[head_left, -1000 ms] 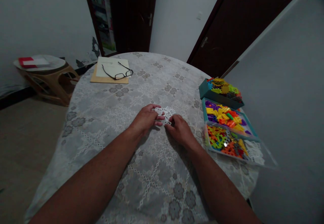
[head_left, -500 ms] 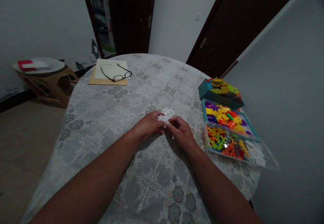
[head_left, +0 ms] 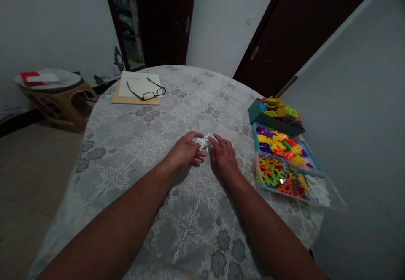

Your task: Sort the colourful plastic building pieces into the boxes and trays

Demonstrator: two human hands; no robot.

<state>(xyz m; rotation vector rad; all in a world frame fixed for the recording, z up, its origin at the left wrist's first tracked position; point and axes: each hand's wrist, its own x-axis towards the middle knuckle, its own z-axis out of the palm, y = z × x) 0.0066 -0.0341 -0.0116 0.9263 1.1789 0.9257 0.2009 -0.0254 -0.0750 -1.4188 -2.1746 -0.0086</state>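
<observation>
Between my two hands, just above the patterned tablecloth, is a small white openwork plastic piece (head_left: 202, 141), apparently several white pieces joined together. My left hand (head_left: 187, 149) grips its left side between thumb and fingers. On the other side, my right hand (head_left: 222, 153) has its fingers closed on the right edge of the white piece. The fingers partly cover it, so its full shape is hidden.
The round table (head_left: 190, 229) has a floral cloth. At right stand a teal box (head_left: 275, 117) of coloured pieces, a teal tray (head_left: 313, 157) and a clear lidded container (head_left: 284, 180) of small pieces. Glasses (head_left: 148, 96) lie on papers (head_left: 133, 85) at far left.
My right hand has shifted its grip, its fingers moving up to the far edge of the white piece. The piece has turned and my left hand has rolled slightly with it.
</observation>
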